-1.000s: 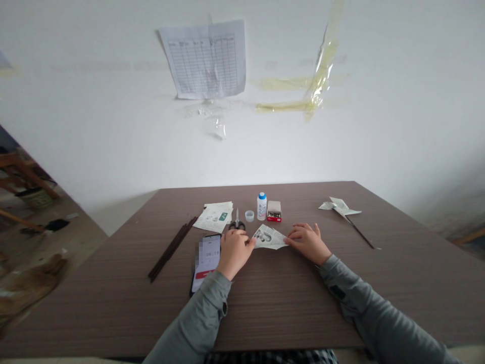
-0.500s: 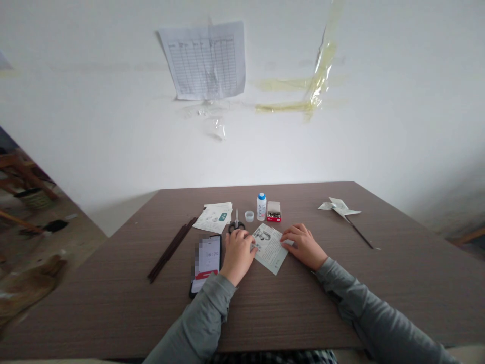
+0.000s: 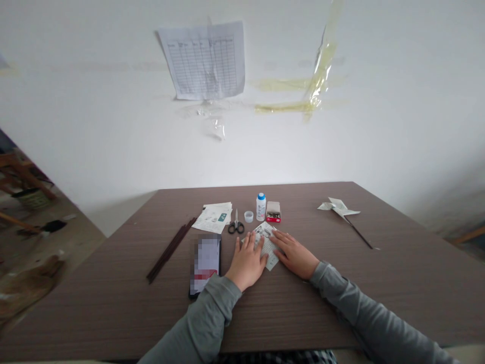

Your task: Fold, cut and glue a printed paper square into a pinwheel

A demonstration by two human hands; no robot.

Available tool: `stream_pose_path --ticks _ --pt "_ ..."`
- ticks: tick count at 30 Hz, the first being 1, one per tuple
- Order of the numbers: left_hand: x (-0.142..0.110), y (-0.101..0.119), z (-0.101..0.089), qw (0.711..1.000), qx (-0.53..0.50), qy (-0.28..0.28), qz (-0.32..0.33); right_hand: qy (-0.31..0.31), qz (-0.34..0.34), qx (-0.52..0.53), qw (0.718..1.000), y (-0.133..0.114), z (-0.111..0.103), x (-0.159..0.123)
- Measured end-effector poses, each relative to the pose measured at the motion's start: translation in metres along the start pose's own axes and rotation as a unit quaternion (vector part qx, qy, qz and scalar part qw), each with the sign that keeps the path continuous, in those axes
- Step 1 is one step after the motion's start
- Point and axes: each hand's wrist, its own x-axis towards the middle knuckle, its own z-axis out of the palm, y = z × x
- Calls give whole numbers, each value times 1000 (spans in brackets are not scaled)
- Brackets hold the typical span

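1. Right at the front of the wood-grain bench (image 3: 94,313), the printed paper sheet (image 3: 264,243) lies flat and corner-on, pinned between both hands, with the smartphone (image 3: 204,264) just to its left.
2. The left hand (image 3: 247,264) comes down flat on the near left of the sheet, its fingers (image 3: 251,245) spread wide and resting on the paper: open, no pinch, only pressure.
3. From the other side, the right hand (image 3: 294,257) lies low, its fingers (image 3: 278,244) close together with the tips on the sheet's right edge: also open, gripping nothing.
4. That looks like sound handling: flat hands on opposite sides spread the pressure, and the sheet has little chance to creep or crumple.
5. The working space looks tidy too: black-handled scissors (image 3: 236,227) sit just above the sheet, beside a small round cup (image 3: 248,217), a white bottle with a blue cap (image 3: 260,207) and a red box of metal fasteners (image 3: 273,213).
6. Off to the left lie a pile of printed slips (image 3: 213,218) and thin dark sticks (image 3: 171,250); well off to the right, a paper pinwheel on a dark stick (image 3: 339,207).
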Motion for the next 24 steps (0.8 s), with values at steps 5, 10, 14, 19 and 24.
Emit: stream_pose_path --ticks 5,10,14,19,24 --pt "-3 -2 -3 1000 -15 -17 4 -44 20 -61 997 -15 -5 -7" --pt "-4 -1 -8 1000 -22 -12 -7 -68 42 -94 992 -22 -14 -10" --pt "-6 -1 -13 999 -16 -21 -22 -64 40 -112 991 -20 -15 -10" --pt "-9 -3 -16 999 -19 -25 -30 -64 61 -124 988 -19 -16 -10" --pt "-9 -6 -22 998 -26 -36 -40 -84 108 -121 983 -13 -29 -12"
